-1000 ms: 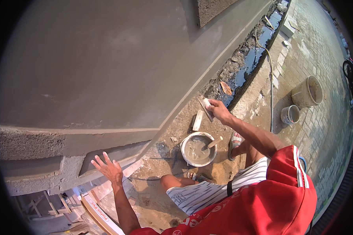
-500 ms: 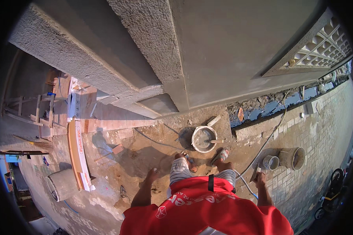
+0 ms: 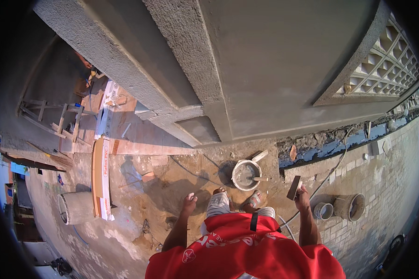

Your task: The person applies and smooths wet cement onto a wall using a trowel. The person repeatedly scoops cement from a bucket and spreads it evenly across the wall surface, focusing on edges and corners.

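Observation:
My right hand (image 3: 302, 199) grips a plastering trowel (image 3: 293, 187), its flat dark rectangular blade raised out to the right of my body. My left hand (image 3: 189, 203) is closed and hangs lower left of the bucket; a pale spot shows at its fingers, too small to make out. In front of my feet stands a round bucket (image 3: 237, 182) with grey wet mortar inside. A tool's wooden handle (image 3: 260, 178) sticks out over its right rim. The freshly plastered grey wall (image 3: 284, 69) rises ahead, apart from both hands.
Right of me stand a small pail (image 3: 323, 210) and a larger cement-stained drum (image 3: 357, 207). A hose (image 3: 333, 172) runs along the ground. On the left are a long carton (image 3: 100, 179), another drum (image 3: 74, 208) and a wooden trestle (image 3: 67, 122). A trench (image 3: 321, 149) follows the wall.
My right hand has lifted the trowel forward, so its blade now shows broadly. My left hand has shifted slightly right. The view has moved closer to the wall, and my feet are nearer the bucket.

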Action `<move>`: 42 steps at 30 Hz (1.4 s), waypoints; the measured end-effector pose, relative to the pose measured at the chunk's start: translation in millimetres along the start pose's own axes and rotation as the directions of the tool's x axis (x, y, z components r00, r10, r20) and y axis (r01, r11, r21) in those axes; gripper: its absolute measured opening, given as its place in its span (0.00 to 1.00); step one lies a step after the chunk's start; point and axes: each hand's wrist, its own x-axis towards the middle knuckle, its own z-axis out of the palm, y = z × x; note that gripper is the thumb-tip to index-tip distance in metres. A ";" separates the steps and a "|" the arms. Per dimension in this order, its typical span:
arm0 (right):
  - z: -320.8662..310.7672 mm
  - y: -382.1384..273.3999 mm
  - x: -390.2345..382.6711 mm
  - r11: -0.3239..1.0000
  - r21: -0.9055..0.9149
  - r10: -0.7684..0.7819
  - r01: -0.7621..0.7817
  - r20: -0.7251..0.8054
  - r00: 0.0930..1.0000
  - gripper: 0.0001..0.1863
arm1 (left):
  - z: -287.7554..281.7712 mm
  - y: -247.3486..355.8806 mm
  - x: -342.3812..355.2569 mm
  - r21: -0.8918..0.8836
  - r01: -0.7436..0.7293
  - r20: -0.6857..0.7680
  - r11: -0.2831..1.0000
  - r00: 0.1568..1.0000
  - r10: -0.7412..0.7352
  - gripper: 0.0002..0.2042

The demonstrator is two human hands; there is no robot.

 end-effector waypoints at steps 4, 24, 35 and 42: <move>26.4 -2.4 21.5 0.996 0.084 -0.027 0.025 0.029 0.999 0.19 | 10.2 -10.5 -23.9 0.084 0.045 0.006 0.995 0.999 -0.046 0.22; 50.8 49.5 27.5 0.987 0.133 -0.090 0.092 -0.018 0.996 0.15 | -29.2 63.8 35.4 0.185 -0.109 -0.101 0.977 0.987 0.129 0.20; 131.7 81.9 -20.4 0.992 0.105 -0.046 0.069 -0.204 0.978 0.15 | -140.0 378.7 61.7 0.406 -0.851 -0.259 0.332 0.242 0.935 0.22; 204.9 102.2 -61.5 0.982 0.165 -0.056 0.095 -0.226 0.973 0.15 | -189.6 491.7 65.9 0.618 -0.781 -0.241 0.089 -0.081 0.967 0.32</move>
